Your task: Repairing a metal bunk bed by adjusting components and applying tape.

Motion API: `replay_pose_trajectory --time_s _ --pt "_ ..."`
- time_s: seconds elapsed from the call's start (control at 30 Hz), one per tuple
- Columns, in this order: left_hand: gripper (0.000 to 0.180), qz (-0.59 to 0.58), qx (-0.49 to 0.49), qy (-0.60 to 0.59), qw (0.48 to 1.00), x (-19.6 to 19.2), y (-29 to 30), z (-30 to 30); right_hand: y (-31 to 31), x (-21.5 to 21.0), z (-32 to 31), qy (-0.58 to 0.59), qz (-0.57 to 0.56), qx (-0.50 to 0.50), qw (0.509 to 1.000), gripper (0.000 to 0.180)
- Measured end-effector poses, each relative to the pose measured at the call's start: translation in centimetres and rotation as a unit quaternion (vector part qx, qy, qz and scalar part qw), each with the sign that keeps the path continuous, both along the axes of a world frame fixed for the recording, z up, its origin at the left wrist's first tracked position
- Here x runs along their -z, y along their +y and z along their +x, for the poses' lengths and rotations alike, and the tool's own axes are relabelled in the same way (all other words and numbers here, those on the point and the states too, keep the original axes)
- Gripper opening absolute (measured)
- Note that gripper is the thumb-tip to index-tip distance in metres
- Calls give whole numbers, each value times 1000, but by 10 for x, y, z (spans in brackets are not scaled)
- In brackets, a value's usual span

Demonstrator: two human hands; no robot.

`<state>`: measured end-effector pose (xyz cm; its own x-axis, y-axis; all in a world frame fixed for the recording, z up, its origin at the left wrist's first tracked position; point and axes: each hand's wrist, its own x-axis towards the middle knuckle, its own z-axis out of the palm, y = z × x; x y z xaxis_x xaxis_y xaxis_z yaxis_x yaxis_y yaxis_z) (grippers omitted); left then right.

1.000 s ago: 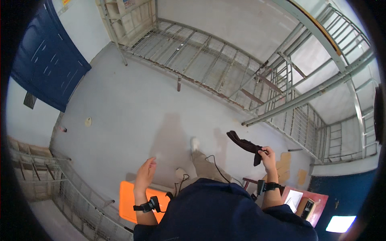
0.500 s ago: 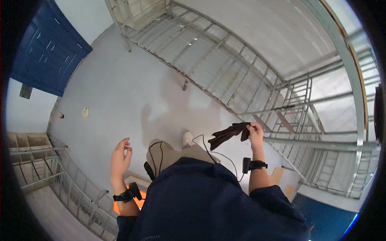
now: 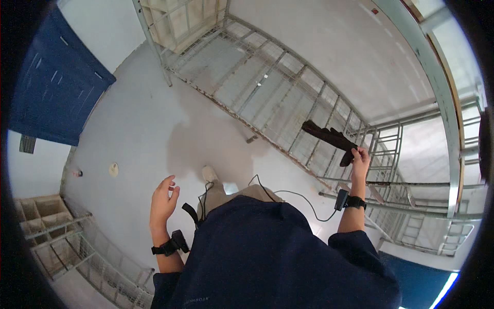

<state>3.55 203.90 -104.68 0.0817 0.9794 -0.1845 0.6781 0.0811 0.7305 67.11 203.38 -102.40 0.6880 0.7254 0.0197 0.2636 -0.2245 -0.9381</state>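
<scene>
My right hand (image 3: 361, 160) pinches a limp, dark brown piece of cloth (image 3: 329, 136) by one end. The rest of it trails out to the left, above the bare slats of a metal bed frame (image 3: 247, 110); its exact kind I cannot make out. My left hand (image 3: 163, 202) hangs in the air on the left, fingers loosely apart and nothing in them. Each wrist wears a black strap with a small box, and a cable runs from the right one toward my waist.
A dark blue door (image 3: 59, 85) stands at the far left. Another metal bed frame with a wooden cubby shelf (image 3: 43, 211) lines the near left. More bunk rails (image 3: 411, 183) rise on the right. A round pale disc (image 3: 113, 170) lies on the grey floor (image 3: 128, 118).
My right hand has moved right and farther away with the cloth, which now swings out over the bed frame. My left hand has shifted slightly. My view has turned and my foot has stepped left.
</scene>
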Motion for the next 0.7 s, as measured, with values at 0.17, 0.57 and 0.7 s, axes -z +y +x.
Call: replay_pose_trajectory --time_s 0.17,0.57,0.7 --pt "36 -7 15 21 1000 -5 66 -27 14 15 -34 10 -57 39 998 8" --pt "37 -45 -10 29 998 2 145 -53 167 58 -108 57 -141 -42 987 17" --pt "38 -68 -44 70 994 -2 165 -65 258 99 -128 74 -123 -114 983 13"
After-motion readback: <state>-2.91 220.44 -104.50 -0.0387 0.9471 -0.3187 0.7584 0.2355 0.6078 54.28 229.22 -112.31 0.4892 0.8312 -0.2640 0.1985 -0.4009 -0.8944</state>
